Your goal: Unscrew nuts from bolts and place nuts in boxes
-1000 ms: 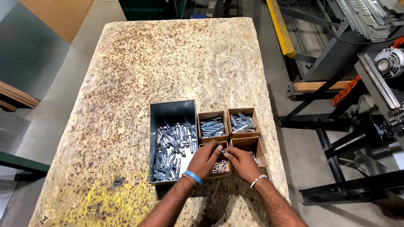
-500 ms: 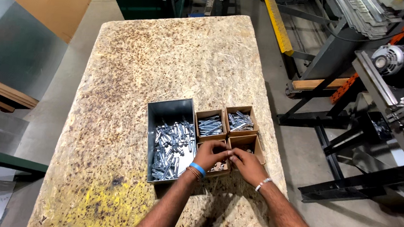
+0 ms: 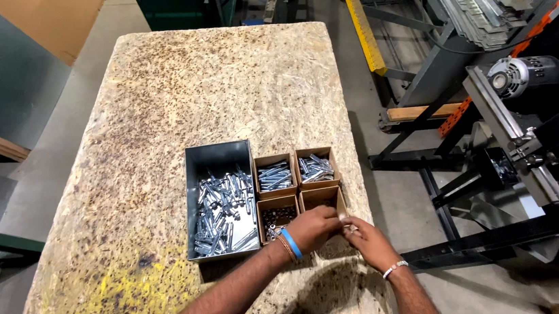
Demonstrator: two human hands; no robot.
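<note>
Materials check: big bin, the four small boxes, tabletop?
Big bin: looks like sheet metal, dull grey with a slight sheen and thin folded walls. Small boxes: likely cardboard, matte brown with thin walls. Tabletop: looks like strand board, pressed wood flakes visible, with a yellow stain near the front.

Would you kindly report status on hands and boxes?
Left hand over small brown cardboard box. Right hand beside, pinching something small. Grey metal bin adjacent.

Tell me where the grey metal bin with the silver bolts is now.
In the head view the grey metal bin sits on the near part of the wooden table, directly left of four small cardboard boxes, just ahead of the left hand.
</note>
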